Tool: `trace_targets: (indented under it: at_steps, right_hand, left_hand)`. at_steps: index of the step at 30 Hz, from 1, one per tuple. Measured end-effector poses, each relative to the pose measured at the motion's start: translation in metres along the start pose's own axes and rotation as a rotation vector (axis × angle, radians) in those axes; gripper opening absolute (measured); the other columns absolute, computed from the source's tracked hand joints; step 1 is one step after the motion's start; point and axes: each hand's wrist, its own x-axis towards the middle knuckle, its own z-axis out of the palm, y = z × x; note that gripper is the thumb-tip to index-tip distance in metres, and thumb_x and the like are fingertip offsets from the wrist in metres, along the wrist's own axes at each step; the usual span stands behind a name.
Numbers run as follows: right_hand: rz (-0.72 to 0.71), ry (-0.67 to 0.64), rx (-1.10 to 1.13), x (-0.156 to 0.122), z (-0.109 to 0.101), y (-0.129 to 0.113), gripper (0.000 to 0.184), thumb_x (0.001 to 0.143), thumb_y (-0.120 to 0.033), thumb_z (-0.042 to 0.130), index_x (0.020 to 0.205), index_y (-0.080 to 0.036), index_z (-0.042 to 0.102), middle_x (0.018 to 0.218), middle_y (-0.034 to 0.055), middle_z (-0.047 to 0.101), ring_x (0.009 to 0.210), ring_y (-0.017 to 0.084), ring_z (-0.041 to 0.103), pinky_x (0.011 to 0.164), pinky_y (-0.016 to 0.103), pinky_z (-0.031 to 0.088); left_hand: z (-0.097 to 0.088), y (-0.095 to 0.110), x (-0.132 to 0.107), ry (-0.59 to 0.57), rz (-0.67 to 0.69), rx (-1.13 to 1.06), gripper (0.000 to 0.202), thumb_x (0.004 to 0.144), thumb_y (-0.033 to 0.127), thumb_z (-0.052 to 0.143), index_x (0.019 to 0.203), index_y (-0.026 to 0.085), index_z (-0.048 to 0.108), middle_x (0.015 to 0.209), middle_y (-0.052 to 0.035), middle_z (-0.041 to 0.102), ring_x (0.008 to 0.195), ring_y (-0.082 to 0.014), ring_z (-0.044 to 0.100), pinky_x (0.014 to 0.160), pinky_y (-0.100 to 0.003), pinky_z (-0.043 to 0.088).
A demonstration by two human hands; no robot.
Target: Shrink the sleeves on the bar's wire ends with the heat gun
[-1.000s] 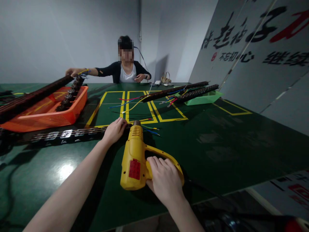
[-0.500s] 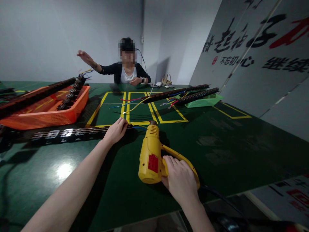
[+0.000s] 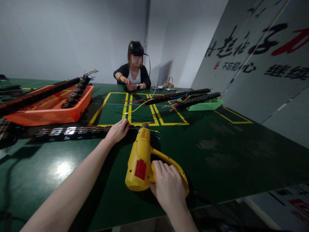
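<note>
My right hand (image 3: 167,180) is wrapped round the handle of a yellow heat gun (image 3: 137,164) with a red label. Its metal nozzle points away from me, at the coloured wires (image 3: 154,131) of a long black cable chain (image 3: 84,132) lying across the green table. The chain's near-right end is pinched in my left hand (image 3: 118,131), a short way left of the nozzle. Red, yellow and blue leads with small metal terminals stick out to the right. Whether the nozzle touches any wire, I cannot tell.
An orange basket (image 3: 55,116) holding more cable chains stands at the left. Beyond the yellow tape marks, other chains rest on a green basket (image 3: 205,105), their wires hanging out. A person (image 3: 132,74) sits across the table. A dark cord trails from the heat gun.
The heat gun has moved left in my right hand, its nozzle now over the wires nearer my left hand. The person opposite has lowered a raised arm and brought both hands together.
</note>
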Motion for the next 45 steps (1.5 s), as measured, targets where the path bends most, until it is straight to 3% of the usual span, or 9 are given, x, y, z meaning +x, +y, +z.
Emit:
trace_targets:
  at_steps: [9,14,18,22,27,29,35,45]
  right_hand:
    - [-0.05,0.001,0.06,0.01,0.011,-0.037,0.044,0.069,-0.024,0.074,0.108,-0.019,0.054,0.099,0.0036,0.064,0.09,0.023,0.059,0.082,0.039,0.043]
    - [-0.053,-0.032,0.1,0.012,0.012,-0.042,0.041,0.07,-0.021,0.071,0.106,-0.019,0.054,0.098,0.0046,0.063,0.091,0.025,0.059,0.082,0.041,0.043]
    - [-0.073,-0.058,0.144,0.013,0.006,-0.039,0.041,0.071,-0.023,0.067,0.109,-0.018,0.052,0.103,0.0071,0.062,0.095,0.026,0.058,0.084,0.043,0.044]
    - [-0.126,-0.081,0.213,0.014,-0.002,-0.033,0.051,0.068,-0.035,0.07,0.112,-0.018,0.051,0.109,0.0075,0.059,0.1,0.026,0.056,0.086,0.042,0.044]
    - [-0.123,-0.08,0.307,0.015,0.0,-0.03,0.091,0.04,-0.071,0.077,0.11,-0.02,0.05,0.108,0.0044,0.059,0.099,0.026,0.056,0.085,0.04,0.047]
    - [-0.08,-0.066,0.323,0.015,0.003,-0.032,0.092,0.037,-0.08,0.072,0.104,-0.02,0.052,0.101,0.0042,0.061,0.095,0.027,0.058,0.082,0.041,0.048]
    - [-0.035,-0.025,0.326,0.015,0.008,-0.032,0.083,0.045,-0.082,0.067,0.098,-0.02,0.054,0.096,0.0046,0.063,0.092,0.026,0.061,0.083,0.041,0.048]
    - [-0.028,0.006,0.297,0.012,0.001,0.005,0.083,0.042,-0.076,0.074,0.101,-0.02,0.055,0.1,0.0064,0.065,0.094,0.027,0.062,0.082,0.038,0.047]
  left_hand:
    - [-0.008,0.001,-0.001,-0.081,-0.047,-0.048,0.023,0.093,0.034,0.029,0.097,0.02,0.047,0.098,-0.0077,0.056,0.09,-0.0222,0.057,0.074,-0.032,0.045]
    - [-0.014,0.004,-0.002,-0.131,-0.06,-0.052,0.02,0.09,0.032,0.033,0.1,0.02,0.046,0.103,-0.0082,0.057,0.091,-0.0226,0.056,0.074,-0.033,0.045]
    - [-0.014,0.004,-0.002,-0.12,-0.067,-0.045,0.02,0.09,0.032,0.034,0.1,0.021,0.046,0.103,-0.0079,0.057,0.091,-0.0222,0.057,0.074,-0.033,0.045]
    - [-0.012,0.003,-0.003,-0.107,-0.059,-0.048,0.019,0.089,0.032,0.036,0.099,0.02,0.047,0.102,-0.0081,0.058,0.089,-0.0218,0.057,0.073,-0.032,0.046]
    - [-0.012,0.003,-0.003,-0.11,-0.067,-0.049,0.02,0.088,0.032,0.037,0.1,0.019,0.047,0.101,-0.0087,0.058,0.088,-0.022,0.058,0.071,-0.031,0.045]
    - [-0.012,0.003,-0.003,-0.113,-0.068,-0.047,0.021,0.088,0.033,0.037,0.099,0.019,0.047,0.101,-0.0088,0.058,0.087,-0.0222,0.058,0.071,-0.032,0.045]
    - [-0.011,0.002,-0.003,-0.105,-0.07,-0.043,0.019,0.089,0.032,0.036,0.098,0.02,0.047,0.098,-0.0082,0.059,0.085,-0.022,0.058,0.071,-0.032,0.045]
    - [0.0,-0.001,0.001,-0.03,-0.034,0.029,0.019,0.091,0.028,0.029,0.092,0.02,0.046,0.085,-0.0076,0.057,0.085,-0.0226,0.056,0.078,-0.036,0.045]
